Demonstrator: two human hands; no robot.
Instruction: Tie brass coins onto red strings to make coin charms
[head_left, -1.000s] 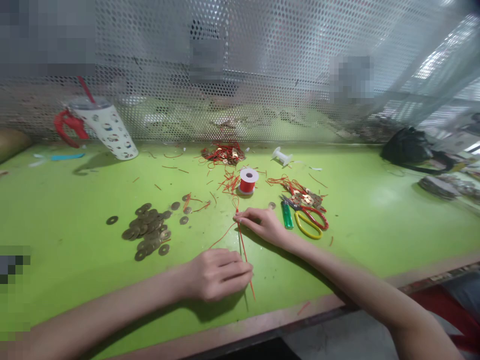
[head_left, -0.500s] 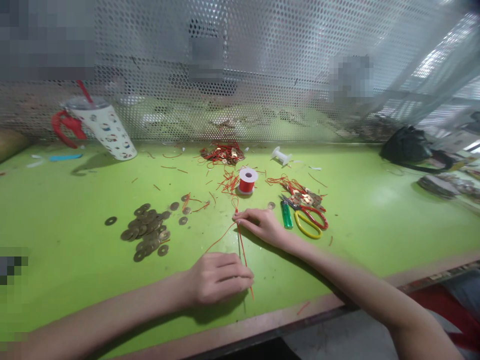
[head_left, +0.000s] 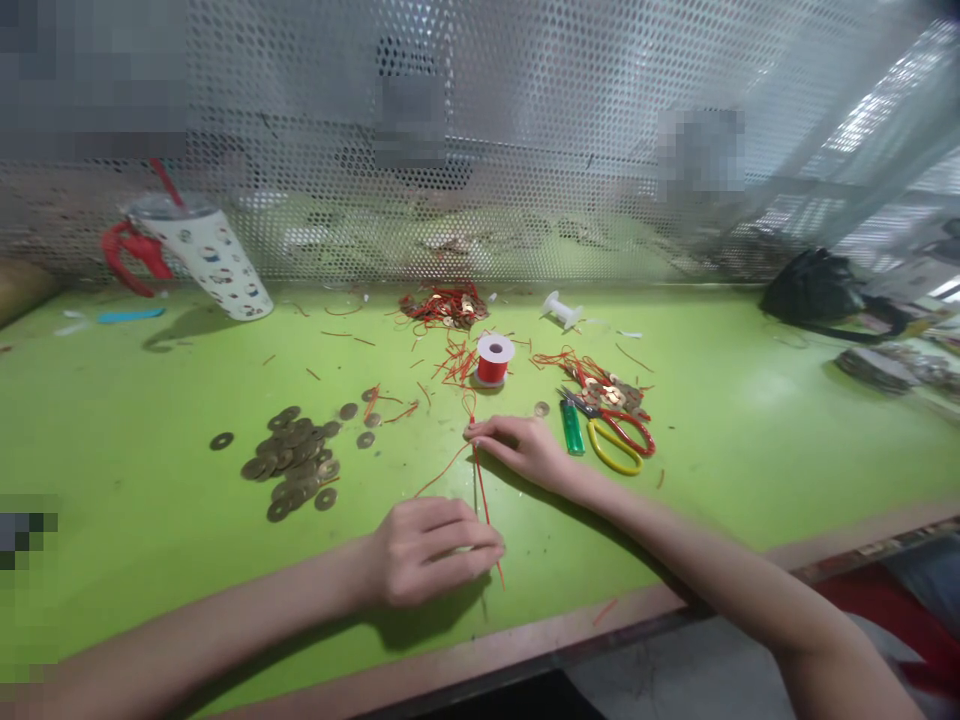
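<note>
Between my two hands runs a red cord (head_left: 482,487), with a small loop at its far end. My right hand (head_left: 521,450) pinches it just below that loop, at what looks like a knot. Nearer the table edge, my left hand (head_left: 442,552) has its fingers closed on the lower strands, and an end pokes out past the fingertips. A loose strand curves off to the left, partly behind my left hand. Just beyond the loop stands a spool of red cord (head_left: 493,368). To the left lies a pile of bronze-coloured coins with holes (head_left: 296,455).
Right of my right hand lie a green lighter (head_left: 572,428), scissors (head_left: 616,446) and a heap of corded coins (head_left: 607,385). Another heap (head_left: 450,306) and an empty white spool (head_left: 562,310) sit near the perforated screen (head_left: 525,230). A tumbler with a straw (head_left: 217,262) stands back left.
My left hand has shifted slightly up and to the left along the cord, its fingers still closed. My right hand keeps its pinch in nearly the same place.
</note>
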